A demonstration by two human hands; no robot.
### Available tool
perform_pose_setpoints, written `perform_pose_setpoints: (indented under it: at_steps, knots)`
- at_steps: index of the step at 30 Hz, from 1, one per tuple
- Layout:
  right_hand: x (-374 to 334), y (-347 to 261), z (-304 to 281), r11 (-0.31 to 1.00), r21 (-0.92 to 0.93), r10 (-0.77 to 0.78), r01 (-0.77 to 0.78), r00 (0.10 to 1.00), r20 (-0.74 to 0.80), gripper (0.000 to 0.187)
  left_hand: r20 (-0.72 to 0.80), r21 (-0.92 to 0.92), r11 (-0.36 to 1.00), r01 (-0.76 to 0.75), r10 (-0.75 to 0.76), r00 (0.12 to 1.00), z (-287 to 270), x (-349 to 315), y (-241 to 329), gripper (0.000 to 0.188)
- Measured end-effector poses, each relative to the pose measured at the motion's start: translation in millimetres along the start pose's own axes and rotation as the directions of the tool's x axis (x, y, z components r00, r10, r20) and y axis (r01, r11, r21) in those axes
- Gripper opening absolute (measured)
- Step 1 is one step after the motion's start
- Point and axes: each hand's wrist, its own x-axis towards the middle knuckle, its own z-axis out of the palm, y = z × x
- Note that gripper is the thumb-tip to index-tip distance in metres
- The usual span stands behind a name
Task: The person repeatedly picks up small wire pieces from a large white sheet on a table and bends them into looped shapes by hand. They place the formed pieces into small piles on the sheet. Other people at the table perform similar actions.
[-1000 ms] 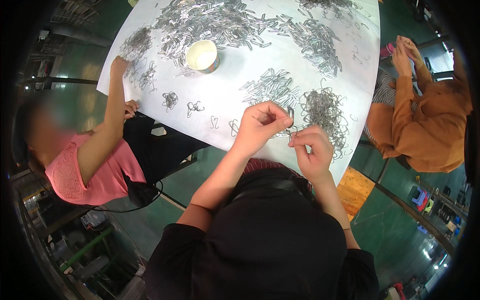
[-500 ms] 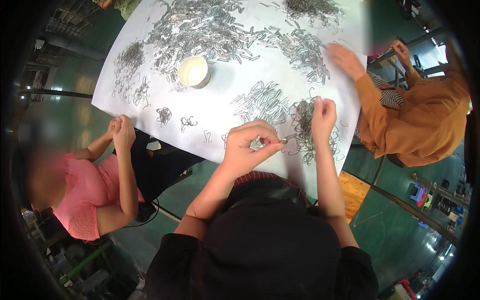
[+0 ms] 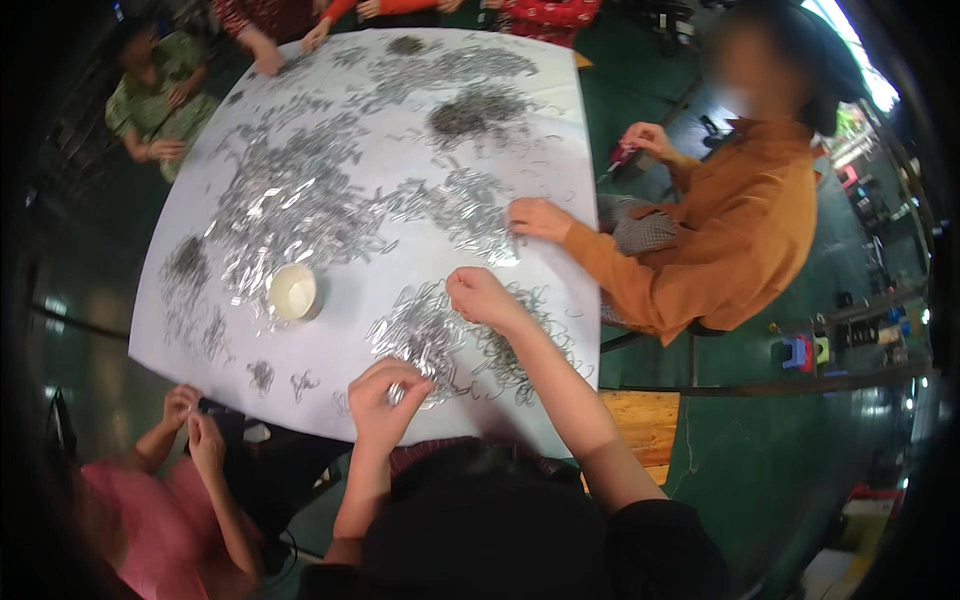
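Note:
My left hand (image 3: pixel 390 398) is at the near edge of the white table (image 3: pixel 540 425), thumb and forefinger pinched together. Whatever lies between those fingertips is too small to make out. My right hand (image 3: pixel 480 296) hovers with curled, closed fingers at the far side of a pile of flat, shiny metal loops (image 3: pixel 425 325); its fingertips are blurred. Right of these loops, beneath my right wrist and forearm, lies a heap of thin wire hooks (image 3: pixel 515 360), partly hidden by the arm.
A pale paper cup (image 3: pixel 293 292) stands left of centre beside a large spread of metal loops (image 3: pixel 290 190). Darker hook heaps (image 3: pixel 475 112) lie farther back. A person in orange-brown (image 3: pixel 735 240) works at the right, one in pink (image 3: pixel 170 510) at the left, several others at the far side.
The view has tilted up, bringing the far people into sight. My right hand has moved left from the hooks toward the loops. A small metal piece seen in my left pinch is now indistinct.

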Motion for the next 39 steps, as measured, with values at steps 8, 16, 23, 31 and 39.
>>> perform_pose_setpoints:
  at_steps: [8, 16, 23, 31, 39]
  knots:
    - [-114, -58, 31, 0.880, 0.467, -0.007, -0.085, 0.982, 0.190, 0.007, 0.071, 0.023, 1.000, 0.007, -0.008, 0.997, -1, 6, 9, 0.011]
    - [-121, -54, 33, 0.846, 0.518, -0.002, -0.126, 0.971, 0.239, 0.008, 0.068, -0.139, 0.990, 0.012, -0.002, 0.998, 7, -6, -1, 0.011]
    - [-124, -53, 35, 0.884, 0.448, 0.042, -0.135, 0.976, 0.211, 0.009, 0.188, -0.002, 0.999, -0.042, 0.041, 0.981, 4, -10, 5, 0.011]
    - [-131, -42, 32, 0.858, 0.482, 0.076, -0.179, 0.971, 0.225, 0.009, 0.138, -0.020, 0.996, -0.084, 0.086, 0.987, 13, -22, -2, 0.012]
    - [-136, -40, 36, 0.892, 0.448, -0.052, 0.060, 0.998, -0.029, 0.008, 0.209, 0.038, 0.942, -0.335, 0.320, 0.924, 14, -12, -6, 0.015]
